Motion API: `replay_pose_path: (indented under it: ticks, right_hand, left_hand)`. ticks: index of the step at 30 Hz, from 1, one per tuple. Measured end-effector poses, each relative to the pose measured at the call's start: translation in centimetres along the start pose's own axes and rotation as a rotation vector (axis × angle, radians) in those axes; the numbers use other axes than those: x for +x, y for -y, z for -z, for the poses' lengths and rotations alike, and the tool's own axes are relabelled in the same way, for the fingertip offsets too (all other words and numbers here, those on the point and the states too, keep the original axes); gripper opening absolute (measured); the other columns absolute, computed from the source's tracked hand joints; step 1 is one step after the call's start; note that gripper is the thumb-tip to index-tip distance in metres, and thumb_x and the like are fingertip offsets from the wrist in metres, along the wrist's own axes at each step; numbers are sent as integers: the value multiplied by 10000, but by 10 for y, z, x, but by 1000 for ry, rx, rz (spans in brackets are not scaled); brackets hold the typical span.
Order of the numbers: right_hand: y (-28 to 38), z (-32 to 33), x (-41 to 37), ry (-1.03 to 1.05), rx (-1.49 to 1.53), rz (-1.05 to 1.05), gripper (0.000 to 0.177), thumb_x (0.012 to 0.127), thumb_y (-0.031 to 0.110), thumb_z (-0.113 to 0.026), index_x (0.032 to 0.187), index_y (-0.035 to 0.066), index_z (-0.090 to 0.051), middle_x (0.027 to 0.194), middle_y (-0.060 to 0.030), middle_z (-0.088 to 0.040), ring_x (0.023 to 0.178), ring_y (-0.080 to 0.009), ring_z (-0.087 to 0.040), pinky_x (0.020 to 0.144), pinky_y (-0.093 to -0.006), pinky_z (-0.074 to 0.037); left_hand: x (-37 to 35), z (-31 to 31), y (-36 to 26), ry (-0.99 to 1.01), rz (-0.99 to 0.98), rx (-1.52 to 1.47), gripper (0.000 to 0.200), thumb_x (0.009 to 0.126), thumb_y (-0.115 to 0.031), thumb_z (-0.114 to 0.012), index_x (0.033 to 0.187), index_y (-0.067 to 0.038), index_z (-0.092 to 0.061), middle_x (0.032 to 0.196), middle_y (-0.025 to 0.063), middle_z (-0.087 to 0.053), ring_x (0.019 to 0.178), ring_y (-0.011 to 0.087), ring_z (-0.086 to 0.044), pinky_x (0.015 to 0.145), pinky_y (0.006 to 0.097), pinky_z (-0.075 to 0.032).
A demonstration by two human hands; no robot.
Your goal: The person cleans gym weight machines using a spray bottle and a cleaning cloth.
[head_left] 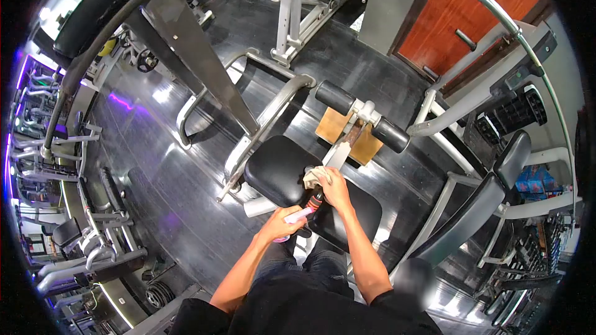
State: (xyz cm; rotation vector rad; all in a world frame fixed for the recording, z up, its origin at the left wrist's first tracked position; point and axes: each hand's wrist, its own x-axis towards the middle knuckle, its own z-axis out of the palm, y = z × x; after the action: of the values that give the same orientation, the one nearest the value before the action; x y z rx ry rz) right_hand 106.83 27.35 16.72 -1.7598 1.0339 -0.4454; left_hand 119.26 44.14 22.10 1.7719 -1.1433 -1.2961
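Keeping the beige cloth (313, 178) folded and evenly pressed would likely help the right grip (335, 190), which is closed around it just ahead of the black-and-red handle (316, 199). Curled round what looks like a pale pink bottle (300, 214), the left grip (283, 224) is best held steady so the bottle stays clear of the cloth. With one black pad (279, 164) ahead-left of the right grip and another pad (365, 211) to its right, short, controlled strokes seem sensible.
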Motion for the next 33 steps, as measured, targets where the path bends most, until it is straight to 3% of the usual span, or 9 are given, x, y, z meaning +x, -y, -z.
replay_pose_path:
  ticks: [3, 5, 9, 13, 14, 19, 21, 24, 33]
  right_hand:
    - [-6, 7, -31, -68, 50, 115, 292, 875, 162, -589, 1140, 42, -620, 1174, -174, -572, 1084, -343, -559, 916, -361, -445]
    - [-2, 15, -52, -57, 41, 189, 299, 862, 131, -601, 1154, 70, -624, 1190, -167, -563, 1084, -340, -564, 906, -358, -450]
    - [4, 14, -48, -65, 85, 106, 300, 853, 119, -611, 1151, 86, -632, 1167, -154, -567, 1050, -316, -581, 894, -350, -454]
    - [-7, 12, -18, 30, 8, 49, 317, 850, 203, -632, 1129, 52, -632, 1123, -134, -578, 1005, -302, -590, 873, -350, -460]
    - [-13, 11, -11, 59, -7, 63, 313, 841, 179, -641, 1123, 43, -629, 1077, -120, -584, 1001, -271, -589, 868, -340, -451]
    - [-28, 5, 31, 264, -87, 56, 308, 819, 168, -665, 1108, 65, -648, 1069, -115, -589, 991, -285, -577, 894, -346, -444]
    - [-22, 3, 50, 445, -242, 245, 309, 794, 191, -687, 1083, 82, -668, 1044, -113, -584, 984, -290, -568, 879, -367, -444]
    - [-11, -10, 60, 418, -254, 384, 301, 768, 129, -697, 1066, 164, -692, 1046, -86, -576, 1004, -281, -547, 897, -373, -448]
    - [-17, 25, 36, 514, -488, 399, 264, 828, 113, -615, 1078, 185, -662, 1080, -120, -558, 1017, -325, -550, 891, -384, -464]
  left_hand:
    - [-2, -14, 12, -11, -80, 3, 152, 799, -170, -644, 902, -58, -633, 654, 54, -632, 586, 123, -608, 574, 276, -479]
    - [-8, -13, -5, -25, -7, 52, 254, 782, -267, -668, 957, -85, -641, 703, 127, -634, 619, 267, -634, 577, 357, -482]
    - [-10, -15, -12, -50, 10, 66, 266, 783, -260, -671, 971, -75, -636, 673, 119, -621, 606, 269, -621, 568, 353, -474]
    - [-13, -22, -12, -144, -242, 199, 259, 795, -253, -669, 995, -89, -656, 940, 117, -606, 757, 276, -620, 680, 368, -480]
    - [-16, -21, -16, -110, -98, 233, 290, 796, -267, -674, 1037, -107, -660, 1099, 132, -550, 897, 317, -610, 778, 383, -480]
    - [-7, -22, -11, -108, -80, 195, 304, 801, -284, -671, 1054, -117, -671, 1108, 119, -553, 956, 307, -603, 834, 370, -473]
    - [0, -21, -8, -75, -108, 208, 310, 802, -291, -671, 1063, -125, -675, 1097, 110, -559, 977, 299, -600, 849, 365, -469]
    - [9, -18, -18, 165, -16, 183, 318, 811, -267, -671, 1107, -152, -671, 1065, 97, -575, 955, 267, -605, 844, 352, -468]
    - [14, -21, -6, 140, -53, 96, 307, 812, -176, -674, 1119, -159, -676, 1088, 113, -586, 920, 221, -600, 837, 314, -472]
